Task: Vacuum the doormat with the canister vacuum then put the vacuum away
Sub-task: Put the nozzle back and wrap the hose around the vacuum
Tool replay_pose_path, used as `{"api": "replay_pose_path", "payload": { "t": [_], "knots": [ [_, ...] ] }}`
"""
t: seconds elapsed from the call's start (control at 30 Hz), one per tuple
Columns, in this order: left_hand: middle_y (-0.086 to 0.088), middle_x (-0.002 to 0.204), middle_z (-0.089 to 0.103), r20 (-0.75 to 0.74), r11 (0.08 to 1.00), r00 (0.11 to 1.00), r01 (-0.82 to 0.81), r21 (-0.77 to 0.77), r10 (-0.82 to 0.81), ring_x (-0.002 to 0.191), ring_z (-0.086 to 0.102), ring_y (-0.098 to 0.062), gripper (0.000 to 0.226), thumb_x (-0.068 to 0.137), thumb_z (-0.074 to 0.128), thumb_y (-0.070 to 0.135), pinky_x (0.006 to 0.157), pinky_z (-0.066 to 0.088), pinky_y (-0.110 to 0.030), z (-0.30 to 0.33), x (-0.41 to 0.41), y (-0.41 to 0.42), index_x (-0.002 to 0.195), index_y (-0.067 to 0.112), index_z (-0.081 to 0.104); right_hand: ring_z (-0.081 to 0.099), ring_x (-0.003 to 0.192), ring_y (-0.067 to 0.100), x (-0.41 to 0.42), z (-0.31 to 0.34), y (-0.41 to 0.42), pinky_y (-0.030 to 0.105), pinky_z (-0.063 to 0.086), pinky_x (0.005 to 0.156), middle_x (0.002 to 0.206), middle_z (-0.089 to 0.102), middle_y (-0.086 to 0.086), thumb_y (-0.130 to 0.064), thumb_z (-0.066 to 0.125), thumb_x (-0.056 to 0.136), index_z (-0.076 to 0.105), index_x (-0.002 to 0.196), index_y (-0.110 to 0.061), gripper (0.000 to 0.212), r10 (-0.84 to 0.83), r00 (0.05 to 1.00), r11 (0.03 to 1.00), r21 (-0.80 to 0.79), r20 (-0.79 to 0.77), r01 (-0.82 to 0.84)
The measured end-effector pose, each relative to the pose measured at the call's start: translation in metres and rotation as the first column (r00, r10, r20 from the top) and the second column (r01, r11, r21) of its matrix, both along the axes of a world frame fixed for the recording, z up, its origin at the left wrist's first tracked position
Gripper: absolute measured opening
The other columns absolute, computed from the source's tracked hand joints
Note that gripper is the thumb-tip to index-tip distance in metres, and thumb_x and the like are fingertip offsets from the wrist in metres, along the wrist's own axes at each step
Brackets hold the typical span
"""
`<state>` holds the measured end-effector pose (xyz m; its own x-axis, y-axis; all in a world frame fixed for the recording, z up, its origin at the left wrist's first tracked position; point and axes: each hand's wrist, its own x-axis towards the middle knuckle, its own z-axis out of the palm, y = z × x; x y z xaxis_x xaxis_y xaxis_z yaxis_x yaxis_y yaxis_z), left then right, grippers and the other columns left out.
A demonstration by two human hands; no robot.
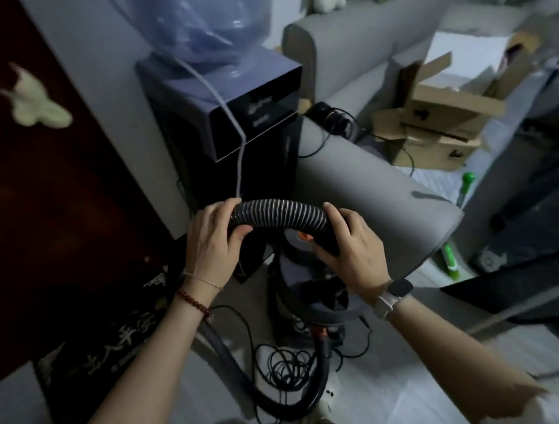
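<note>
While both hands, left hand [211, 237] and right hand [350, 247], hold the hose [281, 213] tight mid-frame, the loose cord [284, 369] below could tangle.

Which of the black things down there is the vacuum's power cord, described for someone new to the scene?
Start at the dark water dispenser against the wall; the grey canister vacuum stands on the floor at its foot. The power cord lies just in front of the canister as a loose tangle of loops. It is thin and smooth, unlike the thick ribbed hose held in both hands.
</note>
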<state>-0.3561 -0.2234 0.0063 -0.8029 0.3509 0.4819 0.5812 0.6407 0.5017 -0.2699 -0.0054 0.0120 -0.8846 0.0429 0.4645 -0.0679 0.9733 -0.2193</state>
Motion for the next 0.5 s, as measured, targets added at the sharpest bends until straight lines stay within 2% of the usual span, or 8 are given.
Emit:
{"api": "replay_pose_path", "payload": {
  "t": [0.1, 0.2, 0.27, 0.33, 0.4, 0.5],
  "knots": [
    [-0.017, 0.112, 0.059, -0.016, 0.997, 0.998, 0.058, 0.041, -0.057, 0.104, 0.045, -0.021, 0.049, 0.095, 0.028, 0.051, 0.087, 0.04, -0.036, 0.007, -0.031, 0.063, 0.123, 0.014, 0.045, 0.065, 0.086, 0.027, -0.006, 0.007, 0.047, 0.031, 0.052, 0.056, 0.102, 0.062, 0.01, -0.053, 0.047, 0.079, 0.036, 0.134, -0.022, 0.063, -0.095, 0.995, 0.988, -0.123, 0.01, 0.096],
    [-0.018, 0.112, 0.06, 0.061, 0.995, 0.993, 0.098, 0.028, -0.099, 0.105, 0.047, -0.022, 0.057, 0.096, 0.028, 0.051, 0.088, 0.04, -0.038, -0.002, -0.054, 0.121, 0.121, 0.006, 0.051, 0.066, 0.084, 0.022, -0.013, 0.003, 0.097, 0.031, 0.053, 0.056, 0.101, 0.063, 0.004, -0.051, 0.053, 0.077, 0.038, 0.133, -0.031, 0.062, -0.165, 0.986, 0.974, -0.152, 0.025, 0.167],
    [-0.019, 0.111, 0.06, 0.124, 0.991, 0.984, 0.133, -0.01, -0.131, 0.105, 0.049, -0.023, 0.06, 0.095, 0.031, 0.051, 0.087, 0.042, -0.039, -0.016, -0.063, 0.154, 0.119, 0.003, 0.055, 0.066, 0.08, 0.022, -0.018, -0.006, 0.132, 0.03, 0.051, 0.054, 0.098, 0.064, 0.003, -0.052, 0.052, 0.075, 0.04, 0.131, -0.033, 0.06, -0.199, 0.976, 0.967, -0.142, 0.085, 0.209],
    [-0.02, 0.11, 0.061, 0.189, 0.983, 0.969, 0.172, -0.058, -0.158, 0.103, 0.056, -0.031, 0.055, 0.091, 0.039, 0.046, 0.086, 0.047, -0.042, -0.034, -0.071, 0.188, 0.117, 0.001, 0.057, 0.066, 0.076, 0.024, -0.02, -0.025, 0.164, 0.028, 0.049, 0.051, 0.096, 0.063, 0.004, -0.053, 0.049, 0.074, 0.039, 0.131, -0.034, 0.061, -0.225, 0.959, 0.959, -0.137, 0.174, 0.25],
    [-0.02, 0.11, 0.061, 0.245, 0.971, 0.953, 0.211, -0.112, -0.178, 0.101, 0.06, -0.038, 0.053, 0.086, 0.04, 0.042, 0.086, 0.048, -0.045, -0.054, -0.08, 0.221, 0.116, 0.002, 0.059, 0.065, 0.075, 0.026, -0.021, -0.05, 0.191, 0.028, 0.047, 0.05, 0.096, 0.062, 0.005, -0.053, 0.05, 0.074, 0.036, 0.131, -0.035, 0.062, -0.259, 0.932, 0.939, -0.158, 0.254, 0.305],
    [-0.017, 0.119, 0.059, 0.306, 0.955, 0.936, 0.236, -0.18, -0.173, 0.111, 0.056, -0.036, 0.06, 0.084, 0.035, 0.046, 0.093, 0.043, -0.044, -0.084, -0.094, 0.267, 0.121, 0.005, 0.058, 0.064, 0.083, 0.029, -0.022, -0.09, 0.217, 0.033, 0.05, 0.06, 0.105, 0.059, 0.007, -0.046, 0.062, 0.078, 0.038, 0.136, -0.034, 0.063, -0.329, 0.881, 0.871, -0.25, 0.341, 0.422]
  ]
}}
